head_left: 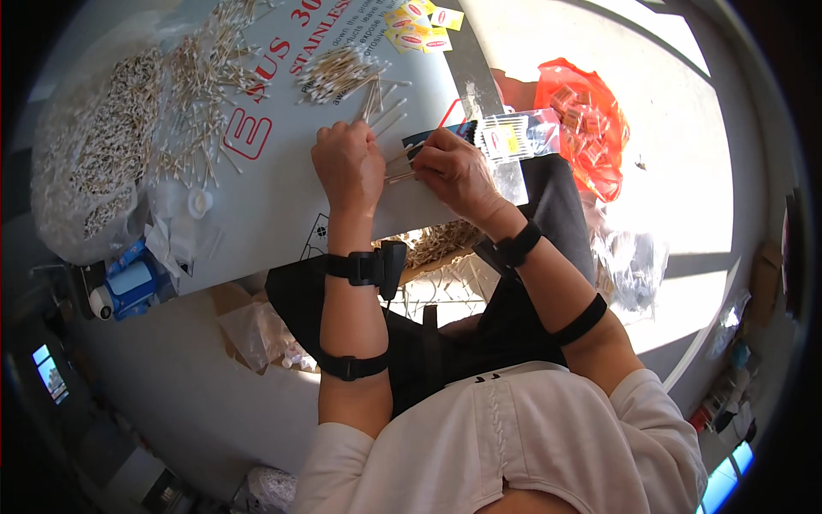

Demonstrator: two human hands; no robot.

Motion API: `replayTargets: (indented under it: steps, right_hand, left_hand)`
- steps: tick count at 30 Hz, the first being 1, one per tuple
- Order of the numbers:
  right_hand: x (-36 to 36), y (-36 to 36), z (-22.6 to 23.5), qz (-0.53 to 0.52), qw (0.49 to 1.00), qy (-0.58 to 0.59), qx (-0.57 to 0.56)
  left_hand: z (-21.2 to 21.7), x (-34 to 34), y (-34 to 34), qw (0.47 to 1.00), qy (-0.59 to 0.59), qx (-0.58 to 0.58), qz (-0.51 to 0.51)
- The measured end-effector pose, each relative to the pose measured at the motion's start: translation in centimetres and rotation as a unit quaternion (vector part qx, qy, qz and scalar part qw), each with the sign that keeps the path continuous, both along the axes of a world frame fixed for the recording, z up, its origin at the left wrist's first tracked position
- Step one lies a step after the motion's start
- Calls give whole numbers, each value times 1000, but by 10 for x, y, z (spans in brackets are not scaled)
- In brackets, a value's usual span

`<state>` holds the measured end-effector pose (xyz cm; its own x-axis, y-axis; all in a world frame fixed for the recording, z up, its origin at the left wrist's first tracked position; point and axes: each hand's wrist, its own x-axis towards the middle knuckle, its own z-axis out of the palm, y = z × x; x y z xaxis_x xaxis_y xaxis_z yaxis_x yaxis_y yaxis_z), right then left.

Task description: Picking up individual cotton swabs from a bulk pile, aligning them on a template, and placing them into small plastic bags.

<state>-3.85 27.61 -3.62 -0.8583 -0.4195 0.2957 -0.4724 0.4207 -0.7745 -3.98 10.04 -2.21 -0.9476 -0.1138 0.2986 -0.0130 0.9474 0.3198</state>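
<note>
While both forearms reach forward, left hand (347,167) and right hand (454,171) pinched together on cotton swabs (399,167), white board (282,206) beneath.

White board (282,206): scattered cotton swabs (201,94), sachets (421,26).

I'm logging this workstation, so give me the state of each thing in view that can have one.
left hand: closed, gripping cotton swabs
right hand: closed, pinching the same swabs at their other end
loose swab pile: heaped on the white board
scattered swabs: spread out flat
clear bag of swabs: full
orange bag: open, holding small packets
small clear packet: lying flat
</note>
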Motion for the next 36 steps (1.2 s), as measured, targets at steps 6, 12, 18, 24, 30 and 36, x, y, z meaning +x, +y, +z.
replayTargets:
  steps: [6,12,18,24,30,36]
  right_hand:
    - [0,1,-2,-7,1000,15,-4]
    - [1,-3,-1,3,1000,0,-16]
    - [0,2,-2,8,1000,-2,-8]
    - [0,-1,-2,-8,1000,12,-6]
    - [2,-1,-1,-4,1000,17,7]
    - [2,0,0,2,1000,8,10]
  left_hand:
    - [5,5,-10,995,-16,95,-5]
    - [4,-22,-4,997,52,52,-22]
    - [3,-9,-6,998,-40,37,-12]
    - [5,13,-2,992,-48,99,-63]
    - [-1,13,-7,992,-14,105,-64]
    - [3,-13,-15,994,33,73,68]
